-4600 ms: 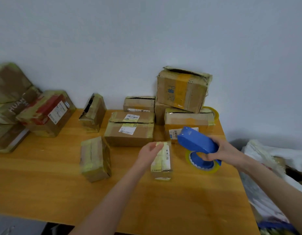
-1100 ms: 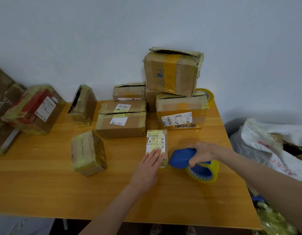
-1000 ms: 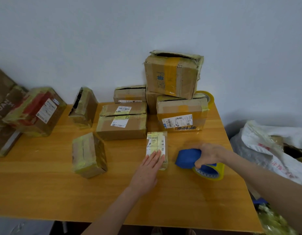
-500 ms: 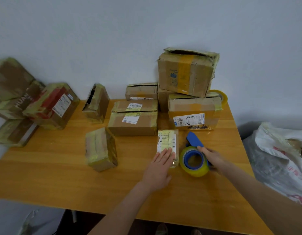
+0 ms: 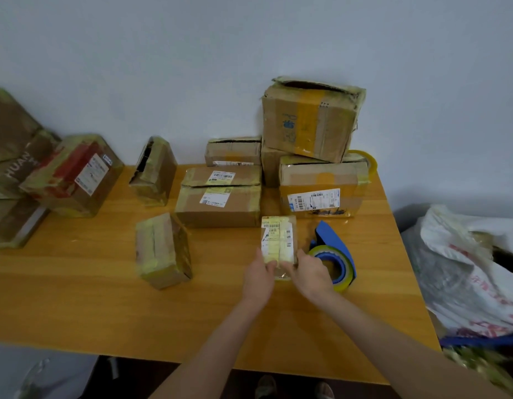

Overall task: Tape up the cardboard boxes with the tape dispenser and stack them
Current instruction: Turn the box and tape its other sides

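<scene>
1. The surface fills the lower half of the frame and carries the boxes. Most are scattered rather than gathered, so I judge the task about midway.
2. The stack stands right of centre against the wall. Its top box sits tilted and gapes along its upper edge, which looks unsealed.
3. The flat boxes lie at centre, one on another, banded in yellowish tape; they look done.
4. The tilted box, upper left of centre, shows a dark open end and probably wants taping. The loose box below it is taped but not stacked.
5. The tape dispenser lies on the surface just right of the small box, in neither hand. The right hand overlaps its roll in the frame; whether they touch I cannot tell.
6. The small box rests on the surface below the stack, striped with tape; stacking it seems the likely next step.
7. The left hand and right hand meet at the small box's near end. Each pinches a near corner with the thumb on top, and the box reaches away from them toward the stack.
</scene>
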